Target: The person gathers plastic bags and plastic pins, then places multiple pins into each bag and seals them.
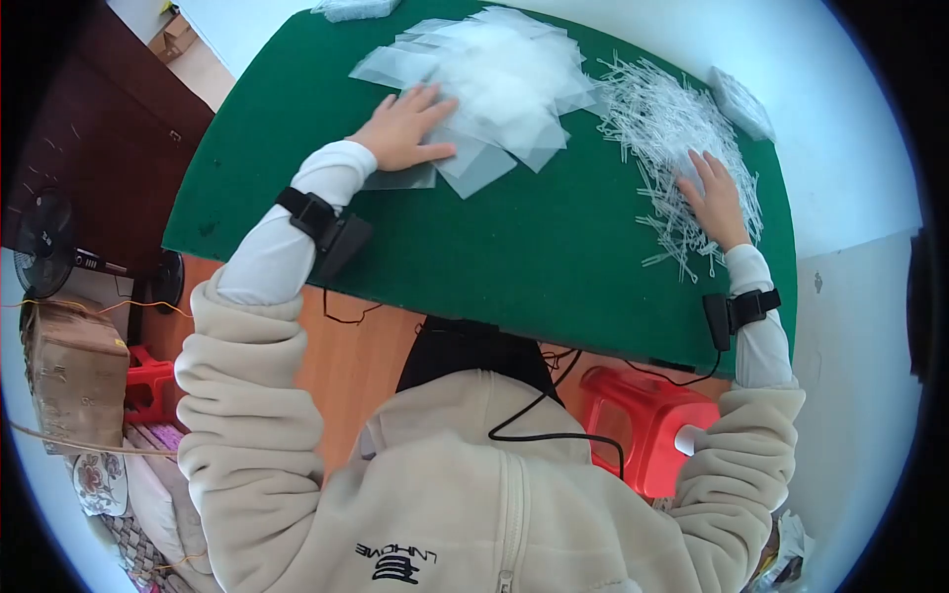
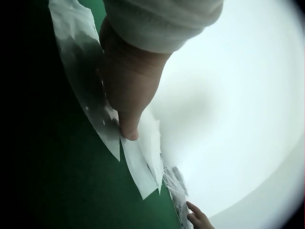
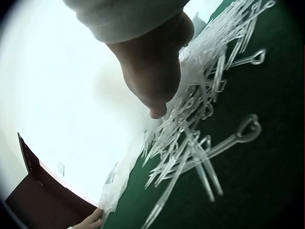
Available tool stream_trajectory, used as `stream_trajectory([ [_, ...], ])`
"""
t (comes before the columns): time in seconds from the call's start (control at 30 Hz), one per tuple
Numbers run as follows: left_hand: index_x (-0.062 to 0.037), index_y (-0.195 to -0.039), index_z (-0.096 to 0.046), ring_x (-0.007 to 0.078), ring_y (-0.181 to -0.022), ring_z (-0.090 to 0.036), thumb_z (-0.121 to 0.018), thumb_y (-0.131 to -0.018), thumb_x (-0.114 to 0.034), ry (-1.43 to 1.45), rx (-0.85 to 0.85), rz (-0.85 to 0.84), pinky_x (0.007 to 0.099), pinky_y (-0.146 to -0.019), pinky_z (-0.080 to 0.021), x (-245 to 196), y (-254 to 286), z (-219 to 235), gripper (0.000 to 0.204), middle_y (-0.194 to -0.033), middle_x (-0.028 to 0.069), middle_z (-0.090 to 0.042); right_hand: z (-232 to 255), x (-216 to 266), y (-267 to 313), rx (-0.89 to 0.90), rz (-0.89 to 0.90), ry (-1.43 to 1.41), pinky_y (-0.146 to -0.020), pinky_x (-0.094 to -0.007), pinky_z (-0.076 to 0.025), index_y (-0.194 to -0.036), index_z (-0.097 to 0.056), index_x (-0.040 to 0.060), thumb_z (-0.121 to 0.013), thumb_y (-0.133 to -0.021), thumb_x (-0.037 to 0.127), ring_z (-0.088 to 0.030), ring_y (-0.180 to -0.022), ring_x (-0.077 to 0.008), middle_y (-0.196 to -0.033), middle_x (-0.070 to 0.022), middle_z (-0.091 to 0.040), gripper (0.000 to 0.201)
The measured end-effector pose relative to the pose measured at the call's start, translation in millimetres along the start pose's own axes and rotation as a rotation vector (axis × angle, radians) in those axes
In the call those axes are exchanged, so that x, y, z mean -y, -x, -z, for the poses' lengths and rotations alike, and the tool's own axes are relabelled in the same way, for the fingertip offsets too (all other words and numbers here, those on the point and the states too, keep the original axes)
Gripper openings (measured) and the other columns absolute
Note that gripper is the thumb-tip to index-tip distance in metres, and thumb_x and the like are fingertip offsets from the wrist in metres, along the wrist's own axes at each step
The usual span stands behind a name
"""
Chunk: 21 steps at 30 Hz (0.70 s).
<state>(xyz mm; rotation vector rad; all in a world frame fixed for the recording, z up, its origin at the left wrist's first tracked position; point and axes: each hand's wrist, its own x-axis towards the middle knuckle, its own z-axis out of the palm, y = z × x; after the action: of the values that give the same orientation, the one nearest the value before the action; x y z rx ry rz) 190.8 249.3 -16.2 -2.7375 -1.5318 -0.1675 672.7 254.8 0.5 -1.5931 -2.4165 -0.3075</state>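
Observation:
A broad heap of clear, flat plastic bags [image 1: 514, 74] lies on the green table [image 1: 474, 257]. My left hand [image 1: 400, 130] rests on the heap's near left side, fingers spread, and in the left wrist view its thumb [image 2: 129, 129] points down onto the bags' edge. To the right is a loose pile of thin clear plastic picks [image 1: 652, 114], with heart-shaped loops at one end in the right wrist view. Over the pile's near right part lies my right hand [image 1: 718, 203], fingers loosely extended among the picks. Its fingertips partly hide the picks beneath.
A clear packet [image 1: 743, 104] sits at the table's right edge, another packet [image 1: 356, 9] at the far left edge. White wall borders the right side. Below the near edge are a red plastic stool [image 1: 643, 420] and a black cable [image 1: 554, 435]. A cardboard box [image 1: 74, 376] stands left.

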Motion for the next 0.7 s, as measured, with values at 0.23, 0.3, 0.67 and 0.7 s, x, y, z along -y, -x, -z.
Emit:
stream_trajectory([
  [0.23,-0.0185,-0.142,-0.026,0.0334,-0.137,-0.016,-0.043,-0.088,-0.055,-0.003,0.046,0.139,0.0510,-0.109,-0.016,16.9,33.6,1.3,0.068,-0.148,0.0159,-0.019,-3.5,-7.8,31.6,0.005,-0.015,-0.076,-0.103,-0.0397,-0.031,-0.130,-0.045,0.0086,-0.061,-0.084,0.025,-0.039,-0.123,-0.0368,-0.134,-0.0201,-0.042,0.052],
  [0.3,-0.0183,-0.142,-0.027,0.0331,-0.137,-0.017,-0.043,-0.088,-0.053,-0.027,0.005,0.213,0.0514,-0.108,-0.016,14.7,31.5,0.1,0.066,-0.148,0.0161,-0.020,-7.0,-15.2,29.6,0.039,-0.055,-0.094,-0.103,-0.0394,-0.031,-0.131,-0.044,0.0084,-0.062,-0.082,0.024,-0.038,-0.124,-0.0364,-0.134,-0.0201,-0.041,0.055],
  [0.67,-0.0167,-0.139,-0.033,0.0362,-0.135,-0.019,-0.048,-0.087,-0.048,-0.013,-0.117,0.095,0.0565,-0.106,-0.017,-22.3,45.1,11.5,0.062,-0.145,0.0180,-0.025,-12.8,59.5,8.3,-0.026,0.033,0.007,-0.102,-0.0515,-0.027,-0.128,-0.049,0.0165,-0.066,-0.077,0.032,-0.035,-0.127,-0.0359,-0.137,-0.0147,-0.040,0.055],
  [0.7,-0.0157,-0.137,-0.036,0.0367,-0.135,-0.020,-0.050,-0.087,-0.046,-0.020,-0.123,0.089,0.0566,-0.106,-0.018,-20.8,45.6,14.0,0.061,-0.144,0.0186,-0.026,-21.4,49.9,3.6,-0.078,0.056,-0.048,-0.101,-0.0510,-0.029,-0.122,-0.053,0.0157,-0.067,-0.076,0.030,-0.038,-0.124,-0.0356,-0.133,-0.0140,-0.044,0.050],
])
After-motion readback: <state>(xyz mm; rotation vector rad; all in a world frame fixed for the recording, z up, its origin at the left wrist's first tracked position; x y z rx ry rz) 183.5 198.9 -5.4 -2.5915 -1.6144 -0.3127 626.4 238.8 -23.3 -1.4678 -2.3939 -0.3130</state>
